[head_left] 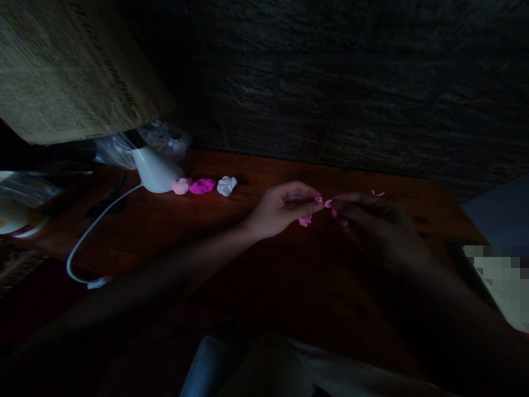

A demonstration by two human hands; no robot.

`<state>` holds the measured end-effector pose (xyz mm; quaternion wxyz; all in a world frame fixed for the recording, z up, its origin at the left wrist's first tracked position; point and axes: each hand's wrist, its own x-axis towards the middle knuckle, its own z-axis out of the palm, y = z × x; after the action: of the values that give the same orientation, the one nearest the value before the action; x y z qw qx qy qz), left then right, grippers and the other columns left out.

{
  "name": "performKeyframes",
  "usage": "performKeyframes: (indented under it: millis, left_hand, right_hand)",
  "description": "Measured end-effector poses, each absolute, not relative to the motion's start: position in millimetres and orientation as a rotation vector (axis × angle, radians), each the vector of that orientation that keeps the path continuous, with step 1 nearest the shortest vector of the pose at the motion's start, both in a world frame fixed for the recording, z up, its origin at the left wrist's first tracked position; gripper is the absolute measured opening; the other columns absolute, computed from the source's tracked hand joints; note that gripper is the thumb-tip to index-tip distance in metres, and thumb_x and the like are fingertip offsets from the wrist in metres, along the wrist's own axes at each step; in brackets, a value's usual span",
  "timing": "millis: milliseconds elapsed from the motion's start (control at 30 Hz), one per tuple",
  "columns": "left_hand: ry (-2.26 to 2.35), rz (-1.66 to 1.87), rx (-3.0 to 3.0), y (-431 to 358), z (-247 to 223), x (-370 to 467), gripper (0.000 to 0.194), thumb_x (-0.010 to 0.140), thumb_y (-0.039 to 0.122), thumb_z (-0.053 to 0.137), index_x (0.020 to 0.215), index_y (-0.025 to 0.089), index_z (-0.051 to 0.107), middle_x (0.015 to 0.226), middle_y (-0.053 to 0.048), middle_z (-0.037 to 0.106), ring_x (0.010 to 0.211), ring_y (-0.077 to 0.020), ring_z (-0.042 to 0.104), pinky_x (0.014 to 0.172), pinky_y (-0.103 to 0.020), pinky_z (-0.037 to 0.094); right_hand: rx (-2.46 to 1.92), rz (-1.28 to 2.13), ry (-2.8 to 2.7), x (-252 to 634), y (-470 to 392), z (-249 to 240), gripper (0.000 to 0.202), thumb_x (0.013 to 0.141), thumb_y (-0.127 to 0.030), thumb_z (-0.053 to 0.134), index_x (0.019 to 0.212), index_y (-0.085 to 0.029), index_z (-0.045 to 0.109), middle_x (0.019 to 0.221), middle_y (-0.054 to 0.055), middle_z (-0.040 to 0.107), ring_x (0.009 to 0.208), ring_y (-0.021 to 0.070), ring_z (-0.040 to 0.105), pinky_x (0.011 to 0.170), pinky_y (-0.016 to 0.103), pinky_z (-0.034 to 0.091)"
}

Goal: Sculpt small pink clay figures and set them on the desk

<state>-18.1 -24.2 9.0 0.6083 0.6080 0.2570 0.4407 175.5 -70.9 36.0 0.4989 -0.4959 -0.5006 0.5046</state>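
Pink stuff, looks like soft clay: left hand (275,212) pinching small curled piece (318,199), right hand (378,220) pinching pink bit (328,203) right beside it, both above desk (260,165). Imo light fingertip pressure works best, hard squeeze would probably flatten edges. Pink clump (305,221) just under left hand, too dark to tell if held. Further out, 3 lumps near lamp (155,170): pale pink (181,186), magenta (202,186), whitish (227,186).

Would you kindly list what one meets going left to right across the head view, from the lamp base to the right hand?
White lamp base, pale pink lump, magenta lump, whitish lump, left hand, small pink piece, right hand.
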Motion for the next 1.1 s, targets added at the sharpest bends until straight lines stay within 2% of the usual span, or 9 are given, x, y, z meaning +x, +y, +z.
performKeyframes:
  millis: [133,333,633,900,1100]
  left_hand:
    - [0.571,1.033,1.402,-24.9,9.1,-17.8,0.031,0.076,0.031,0.086,0.094,0.012,0.069,0.088,-0.004,0.076,0.070,-0.0117,0.069,0.066,-0.026,0.059]
    - [0.587,1.016,1.406,-25.9,7.9,-17.1,0.036,0.072,0.034,0.089,0.096,0.012,0.074,0.097,-0.008,0.078,0.083,-0.0152,0.072,0.072,-0.027,0.058]
    - [0.625,1.038,1.410,-26.7,10.1,-17.2,0.033,0.074,0.034,0.087,0.093,0.011,0.072,0.088,-0.006,0.076,0.069,-0.0112,0.067,0.067,-0.027,0.057]
    - [0.577,1.039,1.377,-26.9,8.0,-16.0,0.035,0.071,0.032,0.090,0.091,0.011,0.071,0.091,-0.006,0.076,0.073,-0.0118,0.069,0.068,-0.026,0.058]
    - [0.569,1.033,1.367,-26.9,6.7,-15.8,0.037,0.070,0.034,0.091,0.092,0.012,0.070,0.091,-0.006,0.077,0.072,-0.0112,0.069,0.066,-0.025,0.058]
  right_hand:
    - [-1.186,1.223,-1.238,175.6,-71.0,34.8,0.025,0.066,-0.044,0.092,0.081,-0.025,0.084,0.075,0.001,0.071,0.064,0.0108,0.057,0.057,0.023,0.046]
    - [-1.222,1.204,-1.200,173.3,-69.4,32.5,0.028,0.065,-0.044,0.092,0.084,-0.025,0.083,0.077,0.001,0.073,0.063,0.0111,0.056,0.055,0.024,0.046]
    - [-1.169,1.314,-1.090,173.6,-69.9,31.4,0.028,0.063,-0.041,0.093,0.085,-0.027,0.082,0.085,0.000,0.073,0.063,0.0097,0.053,0.052,0.022,0.043]
    - [-1.190,1.236,-1.183,170.8,-70.0,28.2,0.030,0.068,-0.045,0.091,0.087,-0.024,0.081,0.069,-0.002,0.066,0.059,0.0106,0.053,0.053,0.024,0.042]
    - [-1.172,1.184,-1.214,169.9,-70.1,30.7,0.028,0.065,-0.044,0.093,0.082,-0.025,0.080,0.069,-0.001,0.069,0.058,0.0120,0.055,0.053,0.026,0.045]
